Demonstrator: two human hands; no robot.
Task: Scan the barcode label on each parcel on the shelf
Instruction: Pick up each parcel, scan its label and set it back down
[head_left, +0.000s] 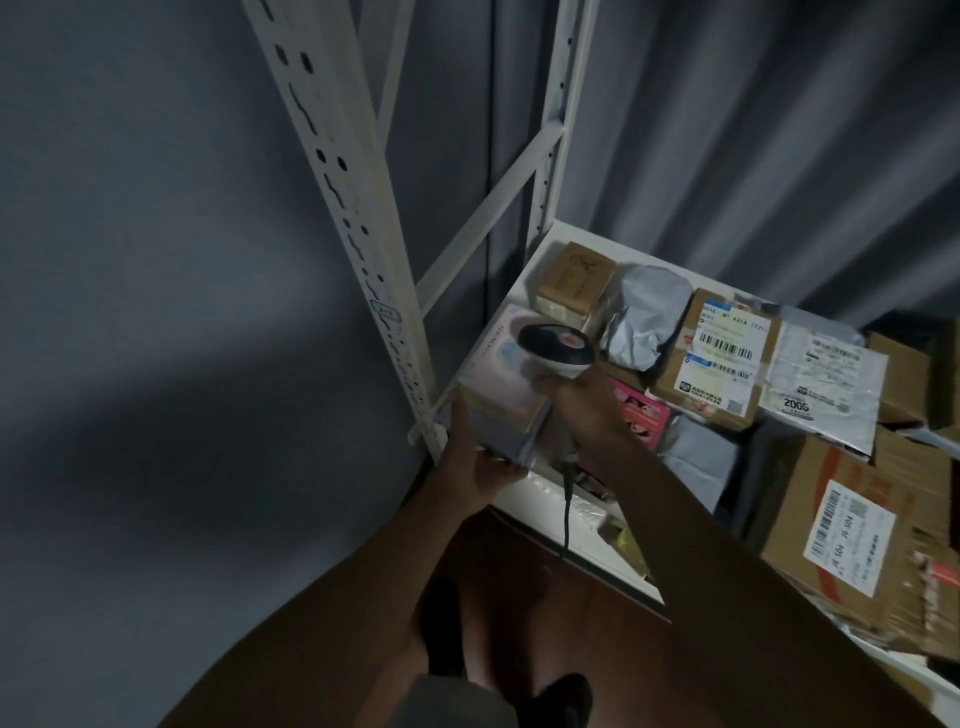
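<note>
Pink-topped parcel (501, 384) sits at the shelf (530, 270) corner. My left hand (475, 452) grips its near side, steadying it so the top faces up. My right hand (584, 400) is wrapped round the barcode scanner (556, 351), whose head hangs just above that parcel, aimed down to read; its label is not visible to me. Beyond my right hand lies a brown labelled carton (719, 358), judged still awaiting scan.

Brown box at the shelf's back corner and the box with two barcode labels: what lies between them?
In the head view, a crumpled grey poly mailer lies between the small brown box and the labelled box.
</note>
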